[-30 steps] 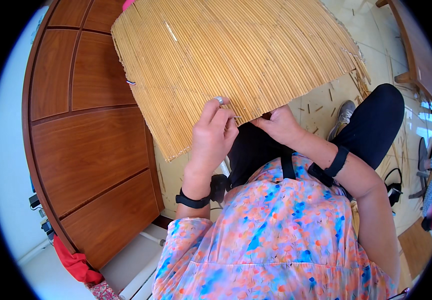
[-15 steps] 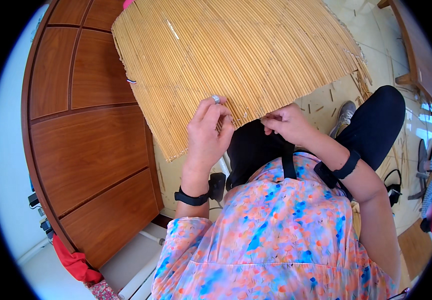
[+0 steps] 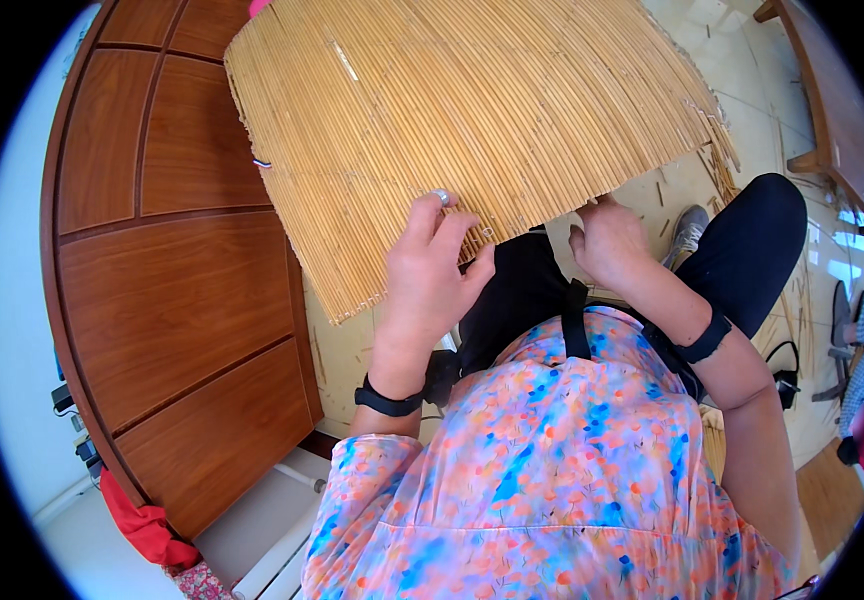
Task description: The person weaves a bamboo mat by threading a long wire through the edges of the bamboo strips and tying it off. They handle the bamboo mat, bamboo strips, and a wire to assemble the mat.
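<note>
A large tan mat of thin parallel reeds or sticks [image 3: 472,110] spreads in front of me, its near edge over my lap. My left hand [image 3: 432,260], with a ring on one finger, rests on that edge. Its fingers bend over the reeds, and a gap shows between the thumb and forefinger. Short pale loops of thread or reed ends show by the fingertips. To the right, my right hand [image 3: 614,243] reaches up to the mat's edge. Its fingertips pass out of sight at or under the edge; whether they hold anything is hidden.
A brown wooden panelled cabinet or door [image 3: 187,290] stands along the left. Broken reed pieces [image 3: 722,172] lie on the pale tiled floor at the right. A wooden table [image 3: 842,110] stands at the far right. Red cloth [image 3: 142,520] hangs at the lower left.
My right hand has moved right and slightly up, away from my left hand, along the mat's edge. My left hand's thumb and forefinger have parted and shifted slightly right.
</note>
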`<state>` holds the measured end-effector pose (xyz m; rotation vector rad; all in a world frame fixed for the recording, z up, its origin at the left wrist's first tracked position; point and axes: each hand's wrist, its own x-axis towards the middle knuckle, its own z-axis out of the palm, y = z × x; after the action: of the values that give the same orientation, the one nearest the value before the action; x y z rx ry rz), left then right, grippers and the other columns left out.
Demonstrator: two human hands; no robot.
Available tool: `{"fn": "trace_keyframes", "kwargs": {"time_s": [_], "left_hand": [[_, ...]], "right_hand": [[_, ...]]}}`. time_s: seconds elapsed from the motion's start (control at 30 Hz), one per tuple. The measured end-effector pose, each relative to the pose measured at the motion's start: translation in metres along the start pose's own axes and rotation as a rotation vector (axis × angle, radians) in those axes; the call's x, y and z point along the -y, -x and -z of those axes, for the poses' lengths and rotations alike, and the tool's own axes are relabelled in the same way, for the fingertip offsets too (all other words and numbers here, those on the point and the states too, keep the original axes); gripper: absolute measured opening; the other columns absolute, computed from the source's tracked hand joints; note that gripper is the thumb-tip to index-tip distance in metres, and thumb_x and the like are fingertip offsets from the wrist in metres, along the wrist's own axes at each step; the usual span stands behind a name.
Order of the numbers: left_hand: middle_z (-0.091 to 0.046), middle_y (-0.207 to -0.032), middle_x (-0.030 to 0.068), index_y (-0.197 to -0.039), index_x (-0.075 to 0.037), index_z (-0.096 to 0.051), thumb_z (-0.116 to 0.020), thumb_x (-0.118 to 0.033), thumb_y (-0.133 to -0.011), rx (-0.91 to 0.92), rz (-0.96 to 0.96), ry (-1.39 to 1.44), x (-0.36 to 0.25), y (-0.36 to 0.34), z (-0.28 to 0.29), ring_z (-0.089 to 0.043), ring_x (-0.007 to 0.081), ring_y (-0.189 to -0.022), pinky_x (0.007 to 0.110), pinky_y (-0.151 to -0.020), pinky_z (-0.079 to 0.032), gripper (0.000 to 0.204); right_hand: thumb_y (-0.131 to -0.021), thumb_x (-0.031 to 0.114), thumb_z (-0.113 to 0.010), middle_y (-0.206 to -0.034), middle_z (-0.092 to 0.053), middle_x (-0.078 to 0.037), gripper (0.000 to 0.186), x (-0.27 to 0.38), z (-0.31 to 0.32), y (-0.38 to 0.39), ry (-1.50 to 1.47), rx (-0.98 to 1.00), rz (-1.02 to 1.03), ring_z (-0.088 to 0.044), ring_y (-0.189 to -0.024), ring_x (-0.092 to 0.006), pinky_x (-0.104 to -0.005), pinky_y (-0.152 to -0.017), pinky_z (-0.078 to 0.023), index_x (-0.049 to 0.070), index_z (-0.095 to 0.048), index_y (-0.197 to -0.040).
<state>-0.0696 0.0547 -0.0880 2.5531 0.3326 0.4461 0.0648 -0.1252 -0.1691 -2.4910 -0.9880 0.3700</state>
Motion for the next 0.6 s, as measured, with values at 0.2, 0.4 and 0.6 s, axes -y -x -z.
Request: {"fn": "trace_keyframes", "kwargs": {"time_s": [0.2, 0.4, 0.6], "left_hand": [[-0.059, -0.106, 0.0105, -0.09, -0.002, -0.062, -0.07, 0.005, -0.075, -0.016, 0.017, -0.008, 0.005, 0.001, -0.009, -0.064, 0.02, -0.076, 0.03, -0.063, -0.053, 0.018], [-0.06, -0.105, 0.011, -0.088, 0.0, -0.058, -0.065, 0.008, -0.077, -0.032, 0.083, 0.113, 0.007, 0.002, -0.004, -0.063, 0.0198, -0.076, 0.028, -0.062, -0.052, 0.015], [-0.059, -0.111, 0.0126, -0.092, -0.001, -0.06, -0.069, 0.005, -0.075, -0.002, 0.07, 0.096, 0.007, 0.005, -0.001, -0.063, 0.0222, -0.082, 0.03, -0.068, -0.054, 0.021]], "right_hand": [[-0.078, 0.01, -0.066, -0.098, -0.068, -0.021, 0.032, 0.028, 0.005, -0.007, -0.498, 0.113, 0.0, -0.067, -0.085, -0.0343, -0.0398, -0.077, -0.054, 0.002, -0.066, -0.109], [-0.086, -0.002, -0.064, -0.098, -0.07, -0.007, 0.03, 0.05, -0.018, -0.008, -1.278, 0.155, 0.086, -0.066, -0.088, -0.0165, -0.0297, -0.077, -0.054, -0.001, -0.063, -0.115], [-0.087, -0.005, -0.059, -0.091, -0.069, -0.006, 0.027, 0.04, -0.024, -0.011, -1.318, 0.397, -0.028, -0.065, -0.079, -0.0137, -0.0281, -0.073, -0.054, 0.0, -0.065, -0.113]]}}
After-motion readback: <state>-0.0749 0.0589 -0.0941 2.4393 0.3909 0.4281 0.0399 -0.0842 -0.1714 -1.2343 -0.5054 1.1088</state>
